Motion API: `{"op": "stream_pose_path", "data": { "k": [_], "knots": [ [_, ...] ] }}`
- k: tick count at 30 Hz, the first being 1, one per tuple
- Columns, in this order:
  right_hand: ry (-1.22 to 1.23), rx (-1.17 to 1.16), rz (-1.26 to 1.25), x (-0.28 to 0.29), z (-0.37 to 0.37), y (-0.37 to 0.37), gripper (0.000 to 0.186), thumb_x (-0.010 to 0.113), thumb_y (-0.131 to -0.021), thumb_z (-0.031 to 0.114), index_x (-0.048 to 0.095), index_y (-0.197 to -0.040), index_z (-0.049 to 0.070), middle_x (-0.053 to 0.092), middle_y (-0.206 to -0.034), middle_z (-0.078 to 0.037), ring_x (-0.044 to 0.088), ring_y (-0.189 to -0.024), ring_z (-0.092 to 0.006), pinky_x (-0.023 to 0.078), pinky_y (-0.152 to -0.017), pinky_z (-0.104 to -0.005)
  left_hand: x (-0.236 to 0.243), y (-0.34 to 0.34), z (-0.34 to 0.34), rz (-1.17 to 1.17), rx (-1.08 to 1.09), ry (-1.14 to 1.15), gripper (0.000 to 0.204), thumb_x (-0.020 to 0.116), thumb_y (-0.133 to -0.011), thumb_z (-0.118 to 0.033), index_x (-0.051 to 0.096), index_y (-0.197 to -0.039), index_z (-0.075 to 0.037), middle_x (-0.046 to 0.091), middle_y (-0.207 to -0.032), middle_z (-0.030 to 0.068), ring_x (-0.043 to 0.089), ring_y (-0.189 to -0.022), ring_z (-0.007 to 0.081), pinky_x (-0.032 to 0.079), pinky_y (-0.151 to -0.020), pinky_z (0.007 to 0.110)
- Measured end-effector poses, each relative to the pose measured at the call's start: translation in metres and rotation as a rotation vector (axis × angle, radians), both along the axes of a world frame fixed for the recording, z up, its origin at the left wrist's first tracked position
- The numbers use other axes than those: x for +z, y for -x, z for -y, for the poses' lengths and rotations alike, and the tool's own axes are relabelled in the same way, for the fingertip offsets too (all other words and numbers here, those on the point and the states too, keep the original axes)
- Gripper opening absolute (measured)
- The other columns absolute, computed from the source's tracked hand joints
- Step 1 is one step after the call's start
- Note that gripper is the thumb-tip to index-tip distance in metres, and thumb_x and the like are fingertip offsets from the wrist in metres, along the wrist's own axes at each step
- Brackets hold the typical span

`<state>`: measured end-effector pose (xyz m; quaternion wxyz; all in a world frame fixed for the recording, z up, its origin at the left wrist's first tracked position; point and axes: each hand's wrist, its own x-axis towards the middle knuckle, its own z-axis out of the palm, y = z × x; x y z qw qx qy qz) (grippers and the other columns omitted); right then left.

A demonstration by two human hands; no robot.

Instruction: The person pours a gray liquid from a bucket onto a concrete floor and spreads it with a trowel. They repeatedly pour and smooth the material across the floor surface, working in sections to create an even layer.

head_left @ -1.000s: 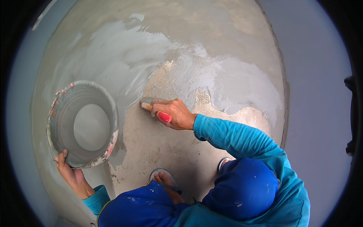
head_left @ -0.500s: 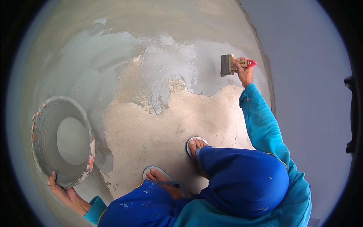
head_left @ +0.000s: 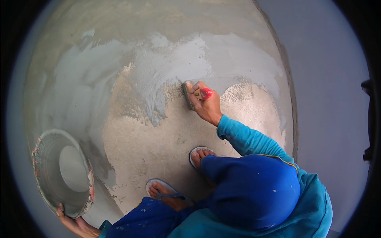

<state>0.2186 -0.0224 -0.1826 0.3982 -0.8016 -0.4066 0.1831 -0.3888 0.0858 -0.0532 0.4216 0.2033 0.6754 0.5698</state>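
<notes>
A wide paintbrush (head_left: 197, 93) with a red-tipped wooden handle is gripped in my right hand (head_left: 209, 107), its bristles against the floor near the edge of a wet grey coating (head_left: 174, 59). At the lower left, my left hand (head_left: 75, 225) holds the near rim of a round bucket (head_left: 43, 174), thumb over the edge. The bucket leans, its mouth facing me, and smooth grey slurry (head_left: 74, 168) lies in it. Dried, reddish crust marks its rim.
Bare beige concrete (head_left: 147, 146) spreads between my sandalled feet (head_left: 164, 190) and the coated part. A grey-violet wall (head_left: 325, 99) rises along the right, with a rough dark seam (head_left: 291, 87) at its foot. Wet coating covers the floor at left.
My right hand has swept the brush left and toward me, from near the wall to the middle. Grey film now shows along that path. The bucket sits slightly lower in view.
</notes>
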Motion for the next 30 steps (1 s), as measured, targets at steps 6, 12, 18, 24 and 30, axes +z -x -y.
{"op": "stream_pose_path", "data": {
  "k": [6,12,18,24,30],
  "knots": [
    [-0.021,0.325,-0.489,0.011,-0.103,0.057,0.012,0.073,-0.089,0.017,0.063,-0.09,0.011,0.064,-0.074,-0.009,0.062,-0.07,-0.0254,0.05,-0.067,-0.0381,-0.013,0.014,0.0,0.004,-0.099,-0.03,0.033,0.068,-0.088,-0.008,0.062,-0.118,0.006,0.064,-0.125,0.0163,0.06,-0.118,0.0283,0.048,-0.107,0.042],
    [-0.09,0.167,-0.408,-0.029,-0.054,-0.122,0.021,0.081,-0.083,0.011,0.063,-0.094,0.008,0.069,-0.089,-0.005,0.068,-0.085,-0.0152,0.058,-0.071,-0.0313,-0.012,-0.009,-0.006,0.014,-0.099,0.071,0.031,0.07,-0.087,-0.013,0.064,-0.114,0.001,0.064,-0.118,0.0122,0.06,-0.114,0.0253,0.047,-0.104,0.04],
    [-0.032,-0.423,-0.143,-0.029,0.116,-0.398,0.018,0.076,-0.087,0.007,0.062,-0.099,0.008,0.07,-0.092,-0.007,0.07,-0.086,-0.018,0.06,-0.066,-0.0333,-0.012,-0.092,-0.018,-0.087,-0.13,0.071,0.033,0.069,-0.088,-0.015,0.063,-0.117,0.001,0.063,-0.119,0.0132,0.059,-0.115,0.0261,0.046,-0.105,0.041],
    [0.275,-0.612,0.544,-0.016,0.18,-0.541,0.017,0.073,-0.089,0.027,0.069,-0.093,0.011,0.073,-0.087,-0.015,0.071,-0.083,-0.0346,0.054,-0.076,-0.0457,-0.008,-0.161,-0.018,-0.141,-0.143,0.062,0.036,0.068,-0.09,-0.018,0.062,-0.119,0.002,0.062,-0.12,0.0142,0.058,-0.116,0.0268,0.044,-0.106,0.042],
    [0.209,-0.415,0.543,-0.037,0.025,-0.444,0.012,0.066,-0.085,0.017,0.068,-0.097,0.015,0.074,-0.09,-0.015,0.068,-0.088,-0.0432,0.053,-0.078,-0.0529,-0.004,-0.175,-0.022,-0.164,-0.164,0.048,0.039,0.067,-0.091,-0.021,0.061,-0.122,0.003,0.061,-0.121,0.0152,0.057,-0.117,0.0276,0.042,-0.107,0.043]
  ]
}}
